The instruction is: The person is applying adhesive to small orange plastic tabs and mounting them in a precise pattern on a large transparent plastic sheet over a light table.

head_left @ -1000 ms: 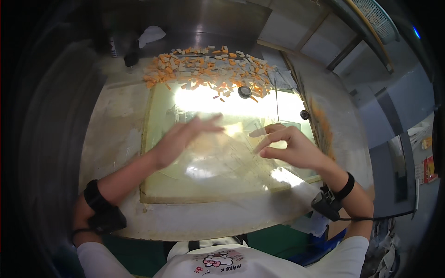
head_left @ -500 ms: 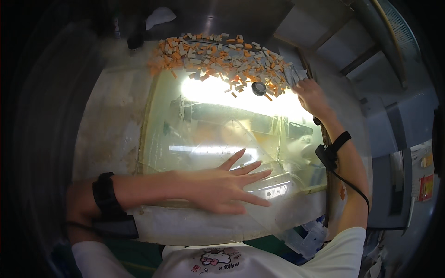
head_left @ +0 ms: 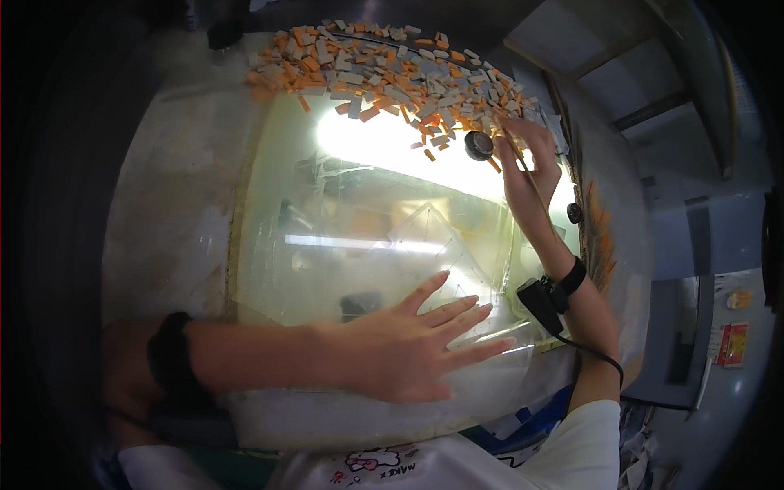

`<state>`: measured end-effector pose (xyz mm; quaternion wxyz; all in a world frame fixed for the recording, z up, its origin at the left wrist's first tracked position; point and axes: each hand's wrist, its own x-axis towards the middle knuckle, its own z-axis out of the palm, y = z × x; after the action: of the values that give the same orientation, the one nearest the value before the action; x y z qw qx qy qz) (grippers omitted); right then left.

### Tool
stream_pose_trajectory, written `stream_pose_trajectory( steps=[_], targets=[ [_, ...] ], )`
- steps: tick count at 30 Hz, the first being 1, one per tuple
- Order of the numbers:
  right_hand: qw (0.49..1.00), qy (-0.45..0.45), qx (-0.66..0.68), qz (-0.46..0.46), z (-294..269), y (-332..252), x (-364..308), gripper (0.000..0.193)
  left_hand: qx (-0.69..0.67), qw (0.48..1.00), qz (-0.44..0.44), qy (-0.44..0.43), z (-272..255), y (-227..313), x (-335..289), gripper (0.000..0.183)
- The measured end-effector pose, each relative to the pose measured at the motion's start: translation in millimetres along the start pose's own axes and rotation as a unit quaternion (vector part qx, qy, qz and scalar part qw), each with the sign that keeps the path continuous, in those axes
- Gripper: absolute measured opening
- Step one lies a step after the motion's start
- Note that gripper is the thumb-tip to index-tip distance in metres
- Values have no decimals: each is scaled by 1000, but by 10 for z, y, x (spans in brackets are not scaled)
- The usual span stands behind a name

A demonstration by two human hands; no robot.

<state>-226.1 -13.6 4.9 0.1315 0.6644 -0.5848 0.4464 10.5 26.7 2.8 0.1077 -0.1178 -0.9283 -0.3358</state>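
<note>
My left hand point(head_left: 416, 339) lies with fingers spread over the near part of a lit glass panel point(head_left: 327, 265). A clear sheet with small dots and fine lines point(head_left: 429, 224) shows just beyond its fingertips. At the far right of the panel, my right hand point(head_left: 531, 167) pinches a thin brownish stick point(head_left: 536, 189), whose far tip I cannot make out. Right beside those fingers stands a small round dark pot point(head_left: 478, 145). Past it, a heap of small orange and whitish blocks point(head_left: 392, 77) spreads along the far edge.
A pale worktop point(head_left: 167, 220) borders the panel on the left. A small dark round object point(head_left: 574, 213) sits at the panel's right edge, with a blurred orange-brown patch point(head_left: 600, 233) beyond it. A dark object point(head_left: 225, 34) stands at the far left.
My right hand has moved left and nearer from the panel's far right edge and now holds a thin stick by the pot. My left hand stays spread, and the whole view has shifted.
</note>
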Motion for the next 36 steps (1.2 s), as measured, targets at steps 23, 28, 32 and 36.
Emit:
stream_pose_trajectory(
  steps=[23, 28, 32, 36],
  targets=[
    [995, -21, -98, -5, 25, 65, -35, 6, 28, 999, -23, 15, 20, -6, -24, 71],
    [995, -23, -99, -8, 16, 73, -33, 7, 29, 999, -22, 21, 24, -6, -21, 71],
    [995, -25, -99, 2, 23, 50, -34, 6, 30, 999, -22, 28, 31, -3, -31, 70],
    [996, 6, -83, -14, 11, 32, -29, 5, 30, 999, -22, 32, 41, 8, -34, 70]
  ],
)
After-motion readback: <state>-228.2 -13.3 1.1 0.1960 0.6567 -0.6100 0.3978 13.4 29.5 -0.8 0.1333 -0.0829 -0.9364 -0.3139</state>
